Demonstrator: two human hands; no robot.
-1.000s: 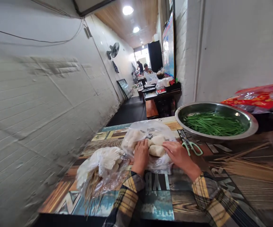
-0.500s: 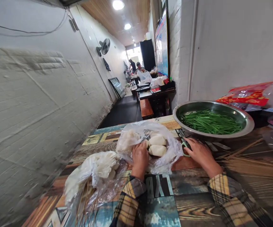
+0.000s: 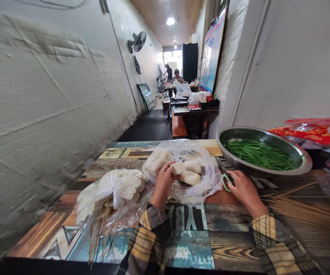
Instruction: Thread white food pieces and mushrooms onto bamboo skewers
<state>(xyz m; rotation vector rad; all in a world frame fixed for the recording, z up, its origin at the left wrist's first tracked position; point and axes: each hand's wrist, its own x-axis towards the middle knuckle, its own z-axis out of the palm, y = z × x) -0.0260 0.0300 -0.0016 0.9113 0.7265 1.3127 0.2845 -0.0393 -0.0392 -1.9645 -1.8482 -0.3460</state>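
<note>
My left hand [image 3: 165, 181] pinches a flat, pale white slice [image 3: 178, 168] of food, held up over an opened clear plastic bag [image 3: 210, 187]. Several smooth white oval pieces [image 3: 191, 177] of the same look lie in that bag, beside a paler lump [image 3: 157, 160] wrapped in plastic. On the right, my right hand [image 3: 243, 189] has its fingers at the handles of green-handled scissors [image 3: 226, 181], whose dark blades point away from me on the table. The exact grip of the fingers is partly hidden.
A metal basin [image 3: 308, 164] of cut green chives [image 3: 259, 152] stands at the right, with a red package [image 3: 310, 131] behind it. Thin wooden skewers [image 3: 302, 206] lie below. Another plastic bag [image 3: 110, 191] with white pieces and skewers [image 3: 103, 229] is at the left. Two people are farther back.
My left hand has lifted a white slice out of the bag. My right hand has closed in on the scissors' handles. The camera view has shifted and levelled.
</note>
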